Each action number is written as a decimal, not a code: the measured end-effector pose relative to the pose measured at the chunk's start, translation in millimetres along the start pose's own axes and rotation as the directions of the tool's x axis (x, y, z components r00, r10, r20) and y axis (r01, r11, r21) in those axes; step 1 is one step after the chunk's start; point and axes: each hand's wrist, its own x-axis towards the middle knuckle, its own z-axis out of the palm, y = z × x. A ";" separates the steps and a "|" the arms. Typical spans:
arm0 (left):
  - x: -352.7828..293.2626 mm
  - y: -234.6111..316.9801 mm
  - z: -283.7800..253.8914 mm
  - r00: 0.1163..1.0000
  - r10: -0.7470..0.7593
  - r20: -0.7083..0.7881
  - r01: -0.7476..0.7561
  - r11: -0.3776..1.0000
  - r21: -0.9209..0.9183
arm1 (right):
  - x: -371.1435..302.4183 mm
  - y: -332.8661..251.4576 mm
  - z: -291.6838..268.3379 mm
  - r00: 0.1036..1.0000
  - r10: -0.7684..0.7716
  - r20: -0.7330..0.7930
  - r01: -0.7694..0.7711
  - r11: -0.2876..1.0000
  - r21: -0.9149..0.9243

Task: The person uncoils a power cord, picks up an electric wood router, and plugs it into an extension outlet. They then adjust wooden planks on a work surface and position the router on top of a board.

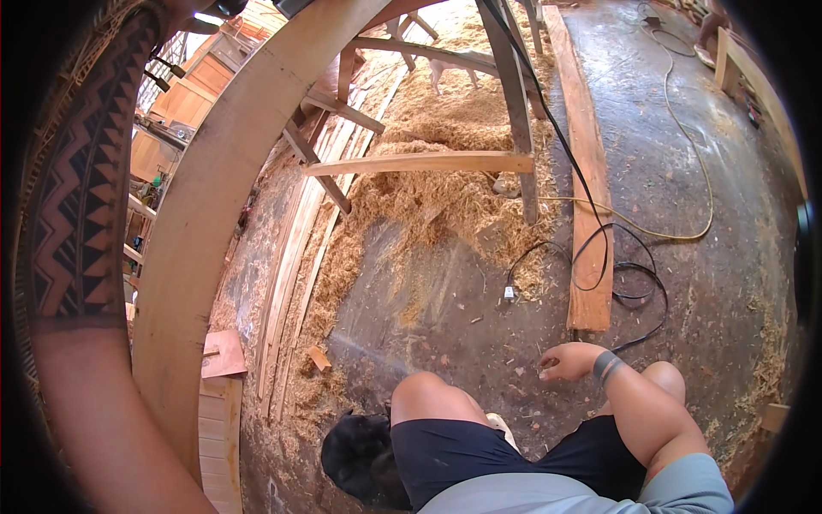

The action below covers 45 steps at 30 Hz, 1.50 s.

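Observation:
A long pale wooden board (201,206) rises along my left side and runs to the top of the view, looking bowed. My left arm, with a patterned band, reaches up beside it. Only a sliver of my left hand (181,8) shows at the upper edge, near dark parts of something cut off there; its fingers are hidden. My right hand (572,361) hangs over the floor beside my bent right knee. Its fingers are loosely curled and slightly apart, with nothing visible in them. The end of a reddish plank (591,295) lies just beyond that hand.
A wooden trestle (428,163) stands ahead amid heaped shavings (428,206); a pale animal (454,73) is behind it. Black cable (658,283) with a white plug (509,293) and a yellow hose (709,188) cross the floor. Thin strips (295,257) lie left. A black rounded shape (368,458) is by my left leg.

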 end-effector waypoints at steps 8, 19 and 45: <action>0.8 -2.1 -1.3 1.000 -0.003 0.003 0.003 1.000 0.011 | 0.2 -4.2 -2.0 1.000 0.007 0.012 -0.006 1.000 -0.005; 1.9 -4.2 -1.4 1.000 -0.004 0.008 0.004 1.000 0.019 | 4.3 -3.1 -2.6 1.000 0.010 0.006 -0.010 1.000 -0.006; -2.0 -4.8 11.3 0.998 0.019 -0.052 -0.016 0.999 0.050 | 10.0 -10.8 -13.2 0.999 -0.023 -0.028 0.022 0.999 -0.035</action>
